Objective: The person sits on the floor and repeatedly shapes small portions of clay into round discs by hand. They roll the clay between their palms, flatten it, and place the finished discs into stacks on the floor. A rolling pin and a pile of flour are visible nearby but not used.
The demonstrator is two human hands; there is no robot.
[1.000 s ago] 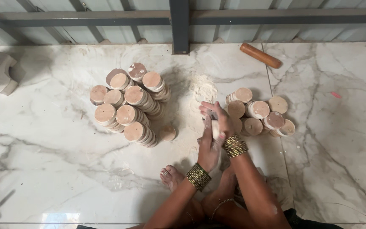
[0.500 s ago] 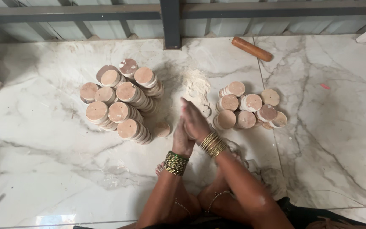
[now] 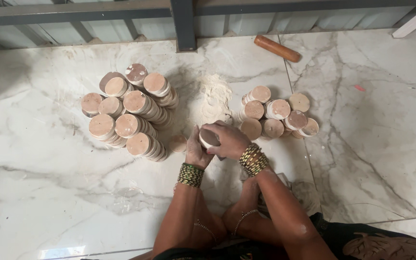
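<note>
Two stacked heaps: tall discs (image 3: 128, 113) left, fewer (image 3: 278, 115) right; both hands (image 3: 215, 139) press one disc (image 3: 208, 138) between them; flour pile (image 3: 215, 96) remains.

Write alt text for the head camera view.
Both hands, left hand and right hand, clasp a round disc above a marble floor. Tall disc stacks stand left, shorter stacks right, white powder between, a wooden rolling pin beyond.

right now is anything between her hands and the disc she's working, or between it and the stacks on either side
Nothing visible. Both hands already clasp the disc: left hand under it, right hand over it. Toward the tall stacks on the left, only a single loose disc lies on the floor between. The low stacks on the right have bare marble floor before them.
</note>
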